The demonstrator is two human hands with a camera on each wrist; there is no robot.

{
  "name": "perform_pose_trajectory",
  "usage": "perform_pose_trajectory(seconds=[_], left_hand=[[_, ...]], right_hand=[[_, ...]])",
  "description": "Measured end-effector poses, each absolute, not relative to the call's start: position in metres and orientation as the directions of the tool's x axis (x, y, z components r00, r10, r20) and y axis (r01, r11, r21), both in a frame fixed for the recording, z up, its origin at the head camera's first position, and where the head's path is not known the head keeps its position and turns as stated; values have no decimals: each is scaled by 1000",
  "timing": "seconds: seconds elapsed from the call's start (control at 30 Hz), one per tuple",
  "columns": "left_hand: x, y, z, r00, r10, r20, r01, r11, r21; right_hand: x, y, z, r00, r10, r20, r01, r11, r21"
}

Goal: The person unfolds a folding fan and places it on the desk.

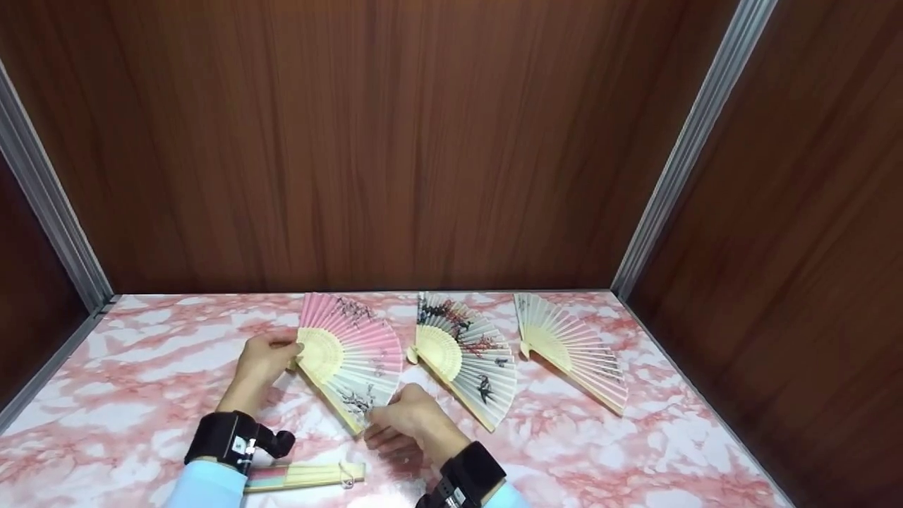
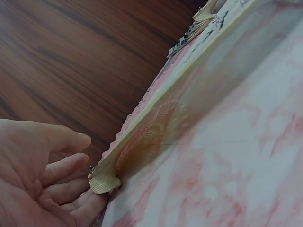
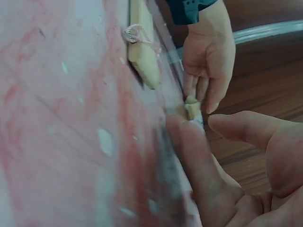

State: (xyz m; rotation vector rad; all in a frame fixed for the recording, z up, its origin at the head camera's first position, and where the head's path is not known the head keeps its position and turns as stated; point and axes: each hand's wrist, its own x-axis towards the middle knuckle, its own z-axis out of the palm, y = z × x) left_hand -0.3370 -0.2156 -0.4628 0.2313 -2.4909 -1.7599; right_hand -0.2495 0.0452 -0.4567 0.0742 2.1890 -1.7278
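Note:
In the head view a spread folding fan [image 1: 374, 353], pink fading to white with dark blossom branches, lies at the left of a row. My left hand [image 1: 262, 363] is at its pivot end. In the left wrist view the fingers [image 2: 68, 189] touch the pale fan tail [image 2: 104, 182], while the thumb stands apart from it. My right hand [image 1: 409, 421] is at the fan's lower corner. Its thumb and index finger [image 3: 189, 146] are apart in the right wrist view; whether they touch the fan there is hidden.
To the right lie two more spread fans, one grey-white with red blossoms and birds [image 1: 487, 367], one cream [image 1: 578, 353]. A folded fan [image 1: 310, 476] with a looped cord lies near the left forearm. Brown wood-grain panels [image 1: 367, 141] wall the marbled table [image 1: 155, 374].

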Motion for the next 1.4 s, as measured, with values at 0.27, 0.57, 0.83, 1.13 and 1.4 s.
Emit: perform_pose_trajectory(seconds=[0.27,0.57,0.83,1.13,1.4], left_hand=[[-328,-216,-450,-991,-134,26,-28,383,923],[-288,-212,-385,-988,-39,152,108,536,837],[-230,-197,-346,-959,248,136,268,643,717],[-222,-161,-377,-914,331,-236,203,874,441],[-226,-136,-405,-932,237,-274,175,957,231]], right_hand=[[-239,52,-438,-964,-178,-199,85,501,-861],[-247,80,-397,-943,-333,-13,-206,613,-762],[-249,103,-368,-846,-444,295,-523,583,-622],[-243,83,-380,-838,-536,102,-512,708,-487],[-235,49,-412,-845,-533,-42,-480,792,-378]])
